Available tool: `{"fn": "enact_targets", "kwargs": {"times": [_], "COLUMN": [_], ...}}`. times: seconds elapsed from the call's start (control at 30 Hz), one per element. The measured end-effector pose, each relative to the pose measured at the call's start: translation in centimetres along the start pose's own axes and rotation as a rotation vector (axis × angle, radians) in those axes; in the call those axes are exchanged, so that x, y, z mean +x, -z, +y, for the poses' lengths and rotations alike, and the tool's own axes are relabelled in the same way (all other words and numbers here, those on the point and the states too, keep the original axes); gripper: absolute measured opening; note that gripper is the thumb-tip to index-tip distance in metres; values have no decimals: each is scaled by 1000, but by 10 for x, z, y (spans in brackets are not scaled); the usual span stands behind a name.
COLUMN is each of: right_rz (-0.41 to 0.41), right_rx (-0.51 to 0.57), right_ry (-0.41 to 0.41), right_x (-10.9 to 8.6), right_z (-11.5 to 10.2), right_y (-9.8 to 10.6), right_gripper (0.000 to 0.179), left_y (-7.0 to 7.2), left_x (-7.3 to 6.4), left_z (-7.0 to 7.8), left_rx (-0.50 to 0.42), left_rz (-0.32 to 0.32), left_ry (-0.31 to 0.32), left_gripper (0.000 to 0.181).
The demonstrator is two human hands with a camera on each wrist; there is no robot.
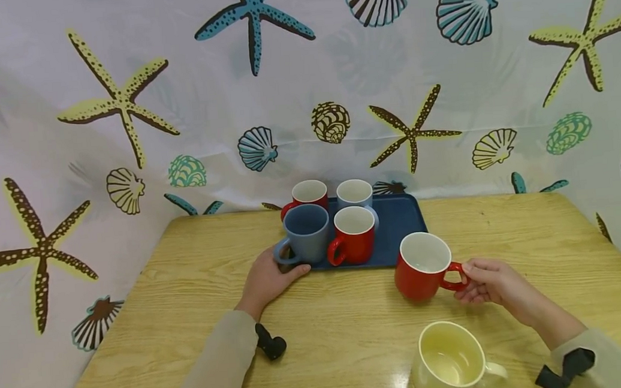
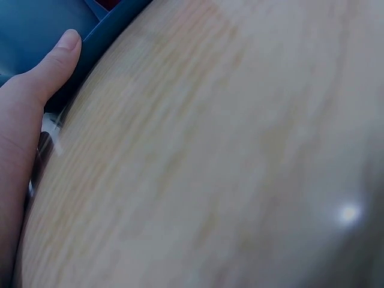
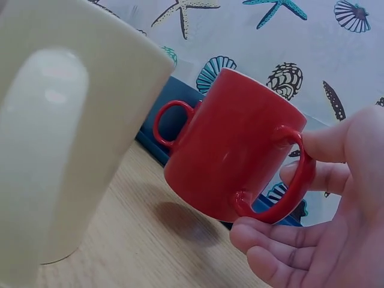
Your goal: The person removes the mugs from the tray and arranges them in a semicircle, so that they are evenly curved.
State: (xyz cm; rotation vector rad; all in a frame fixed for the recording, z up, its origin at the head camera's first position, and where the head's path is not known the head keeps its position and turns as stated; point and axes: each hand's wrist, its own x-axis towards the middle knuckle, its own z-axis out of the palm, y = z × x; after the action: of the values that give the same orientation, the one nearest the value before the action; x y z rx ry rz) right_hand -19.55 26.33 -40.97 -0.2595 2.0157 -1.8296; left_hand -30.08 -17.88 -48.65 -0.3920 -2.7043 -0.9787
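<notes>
My right hand pinches the handle of a red mug with a white inside, thumb on top of the handle. The right wrist view has this mug raised over the table, its shadow below. A dark blue tray lies just behind it. At the tray's front left corner, my left hand grips the edge; its thumb lies along the rim and the other fingers are hidden. Upright on the tray stand a grey-blue mug, a red mug, another red mug and a light blue mug.
A pale yellow mug stands upright on the wooden table near the front, its handle to the right. Behind the table hangs a white cloth printed with starfish and shells. The right side of the tray shows bare surface.
</notes>
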Motion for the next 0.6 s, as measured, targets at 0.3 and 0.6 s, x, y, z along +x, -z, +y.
{"fn": "enact_targets", "kwargs": {"times": [0.3, 0.6], "right_rz": [-85, -206], "right_rx": [4, 31], "right_ry": [20, 91], "right_x": [-10, -15], "right_z": [6, 12], "right_y": [-1, -5], "right_gripper": [26, 23], "left_y": [0, 0], "left_x": [0, 0], "left_z": [0, 1], "left_rx": [-20, -32], "left_rz": [2, 6], "left_ry": [-31, -38], "left_gripper": [58, 54]}}
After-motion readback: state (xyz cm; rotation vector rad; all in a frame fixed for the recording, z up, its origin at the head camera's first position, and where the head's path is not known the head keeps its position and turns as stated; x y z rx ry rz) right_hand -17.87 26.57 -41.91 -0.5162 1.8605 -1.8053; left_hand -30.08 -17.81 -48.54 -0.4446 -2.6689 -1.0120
